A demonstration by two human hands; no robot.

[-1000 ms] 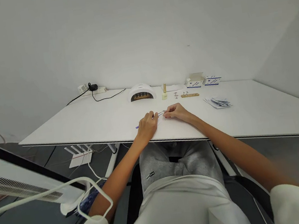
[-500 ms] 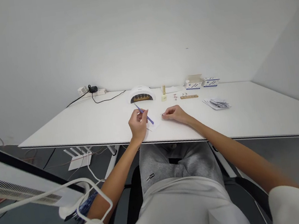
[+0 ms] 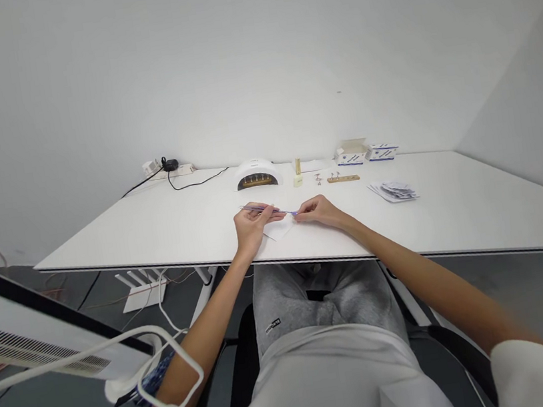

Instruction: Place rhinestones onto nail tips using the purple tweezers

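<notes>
From where I stand, the person sits at the white table (image 3: 194,228) with both hands low over its near edge. The left hand (image 3: 249,228) grips a slim purple tool (image 3: 292,212) like a pen, and the tool's purple end reaches across to the right hand (image 3: 319,211). That hand has thumb and fingers pinched together at the tip; I can't tell whether they grasp the tool itself or something tiny. A white sheet of paper (image 3: 278,229) lies just under and between the hands. Farther back stands a white lamp (image 3: 256,167) with an arched opening, and beside it a small bottle (image 3: 298,176) with a gold cap. To the right are a gold-coloured strip (image 3: 343,179), two small boxes (image 3: 351,156) and, nearer, a loose pile of packets (image 3: 394,191).
</notes>
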